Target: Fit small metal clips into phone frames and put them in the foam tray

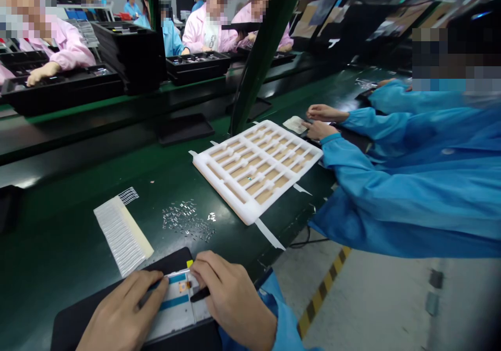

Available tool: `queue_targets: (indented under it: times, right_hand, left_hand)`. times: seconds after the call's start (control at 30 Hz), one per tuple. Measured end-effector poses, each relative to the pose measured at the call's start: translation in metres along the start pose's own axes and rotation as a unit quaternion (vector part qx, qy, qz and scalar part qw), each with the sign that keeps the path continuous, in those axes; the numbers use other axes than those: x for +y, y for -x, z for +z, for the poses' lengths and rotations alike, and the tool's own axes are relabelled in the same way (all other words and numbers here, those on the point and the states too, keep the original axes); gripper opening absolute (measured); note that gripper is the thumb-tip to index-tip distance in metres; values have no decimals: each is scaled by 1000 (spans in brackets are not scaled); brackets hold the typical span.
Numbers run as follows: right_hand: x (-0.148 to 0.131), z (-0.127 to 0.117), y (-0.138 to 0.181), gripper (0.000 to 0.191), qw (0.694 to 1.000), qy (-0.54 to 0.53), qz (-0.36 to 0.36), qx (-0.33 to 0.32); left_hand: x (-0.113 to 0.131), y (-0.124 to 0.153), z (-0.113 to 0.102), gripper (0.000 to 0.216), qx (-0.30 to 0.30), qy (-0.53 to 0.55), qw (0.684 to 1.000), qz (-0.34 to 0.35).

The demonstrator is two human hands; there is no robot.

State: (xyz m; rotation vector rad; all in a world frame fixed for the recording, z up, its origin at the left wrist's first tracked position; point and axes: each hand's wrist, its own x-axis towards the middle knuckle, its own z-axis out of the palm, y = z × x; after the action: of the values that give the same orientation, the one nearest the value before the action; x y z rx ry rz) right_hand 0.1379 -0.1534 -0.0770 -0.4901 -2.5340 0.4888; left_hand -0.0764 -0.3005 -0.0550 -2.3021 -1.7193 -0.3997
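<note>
A flat white-and-silver panel with blue strips, which looks like a phone screen's back, lies on a black mat. My left hand grips its left side, thumb and fingers pressed on the edge. Over the panel's right part, my right hand is closed, fingertips pinched near a yellow tab. A slim black tool sticks out from under its fingers; its full shape is hidden. A small orange and copper-coloured piece shows on the panel between my hands.
Beyond the mat lie a sheet of thin strips and scattered small metal bits. A white slotted tray is taped to the green bench. A co-worker in blue sleeves works at right. A green post rises behind.
</note>
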Motion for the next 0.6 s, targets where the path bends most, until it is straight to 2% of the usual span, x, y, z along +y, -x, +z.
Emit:
queue_targets:
  times: [0.3, 0.47, 0.6]
  right_hand:
    - [-6, -3, -1, 22, 995, 89, -33, -42]
    - [-21, 4, 12, 34, 979, 190, -66, -35]
    - [-29, 13, 21, 44, 974, 214, -54, -43]
  left_hand:
    - [2, 21, 25, 46, -52, 3, 999, 1]
    - [3, 18, 24, 44, -35, 12, 999, -1]
    - [6, 17, 21, 48, -44, 25, 998, -28]
